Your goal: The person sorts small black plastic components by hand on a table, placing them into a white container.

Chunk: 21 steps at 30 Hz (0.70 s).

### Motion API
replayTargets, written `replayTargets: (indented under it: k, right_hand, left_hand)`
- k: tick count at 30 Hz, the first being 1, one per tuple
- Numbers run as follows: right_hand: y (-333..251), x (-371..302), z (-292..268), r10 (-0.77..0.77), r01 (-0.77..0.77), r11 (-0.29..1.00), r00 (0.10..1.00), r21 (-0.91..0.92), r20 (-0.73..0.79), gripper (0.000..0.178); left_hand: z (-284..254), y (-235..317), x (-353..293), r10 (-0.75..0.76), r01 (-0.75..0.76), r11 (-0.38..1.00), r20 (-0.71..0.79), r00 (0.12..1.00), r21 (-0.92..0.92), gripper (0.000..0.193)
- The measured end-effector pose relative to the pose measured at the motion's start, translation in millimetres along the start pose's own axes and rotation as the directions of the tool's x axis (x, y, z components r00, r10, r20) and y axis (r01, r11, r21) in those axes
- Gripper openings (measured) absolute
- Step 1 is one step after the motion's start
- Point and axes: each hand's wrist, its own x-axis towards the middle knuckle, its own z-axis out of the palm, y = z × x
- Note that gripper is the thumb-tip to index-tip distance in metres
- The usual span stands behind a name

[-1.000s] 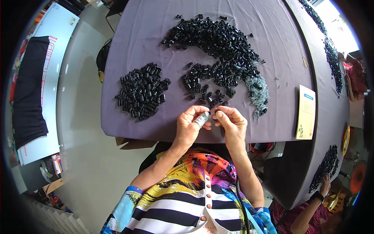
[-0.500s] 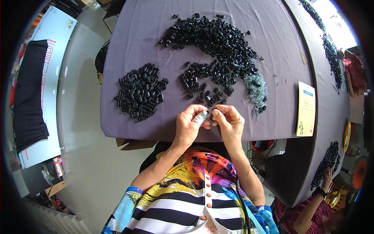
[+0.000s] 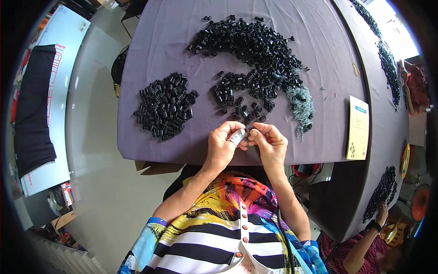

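Note:
Close to the table's near edge, my two hands meet with fingertips almost touching. My left hand [image 3: 221,145] is closed in a pinch on a small black plastic piece [image 3: 246,129], mostly covered by fingers; grey wrapping [image 3: 237,137] covers its thumb. My right hand [image 3: 273,145] pinches at a dark bit beside it, its thumb bent over a finger; the exact shape is too small to tell. Just beyond lie loose black plastic pieces [image 3: 244,109], part of a big curved heap [image 3: 246,43]. Left of my hands sits a separate pile of black tube-like pieces [image 3: 164,107].
A heap of thin, clear slivers [image 3: 300,102] lies right of the black pieces on the grey cloth-covered table [image 3: 155,41]. Farther right is a yellow booklet [image 3: 358,128]. Another person's hand [image 3: 382,214] touches a black pile at the lower right. A long white box [image 3: 61,91] stands left.
My hands stay together and have shifted only slightly, with small finger movements. At the lower right, the other person's hand has moved a little lower.

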Motion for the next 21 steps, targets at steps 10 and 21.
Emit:
replayTargets:
  k: [10, 21]
  right_hand:
    - [-0.9, -1.6, -0.8, -0.048, 0.051, 0.996, 0.998, -0.074, 0.048, 0.013]
    - [-4.8, -4.8, 2.2, -0.125, 0.136, 0.983, 0.987, -0.119, 0.097, 0.011]
  left_hand:
    - [3.5, -4.1, -2.3, 0.124, -0.126, 0.979, 0.023, 0.992, 0.157, 0.014]
    - [9.4, 1.6, -8.0, 0.277, -0.262, 0.890, 0.012, 0.961, 0.373, 0.021]
